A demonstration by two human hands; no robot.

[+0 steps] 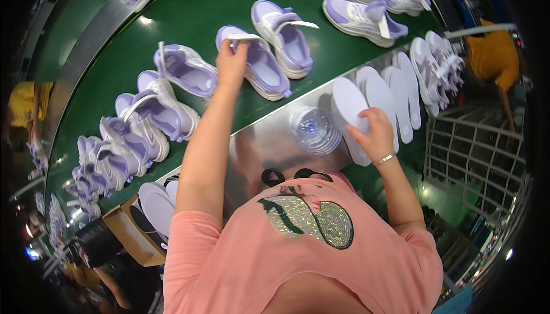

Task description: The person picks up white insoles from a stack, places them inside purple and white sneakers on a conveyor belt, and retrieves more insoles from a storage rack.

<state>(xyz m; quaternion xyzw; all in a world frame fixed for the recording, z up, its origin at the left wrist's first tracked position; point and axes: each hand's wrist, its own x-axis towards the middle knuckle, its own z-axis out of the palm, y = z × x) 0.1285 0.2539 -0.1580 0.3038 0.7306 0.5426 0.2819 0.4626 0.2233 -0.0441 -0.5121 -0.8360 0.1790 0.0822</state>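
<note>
My left hand [232,62] pinches the tongue of a lavender-and-white sneaker [268,69] on the green conveyor belt [180,21]. The shoe's opening faces me, and a pale lining shows inside. At the metal ledge, my right hand [376,138] has its thumb and fingers on the edge of a white insole [347,99], the nearest in a row. More insoles [378,90] overlap to its right. Another sneaker [288,41] sits just beyond the held one, and one more sneaker [184,69] lies left of my left wrist.
A clear plastic container [316,130] stands on the metal ledge [262,142]. Several sneakers [129,138] line the belt at left; others [361,17] sit at the far right. A cardboard box [133,232] with insoles is by my left elbow. A wire rack [472,150] and people stand around.
</note>
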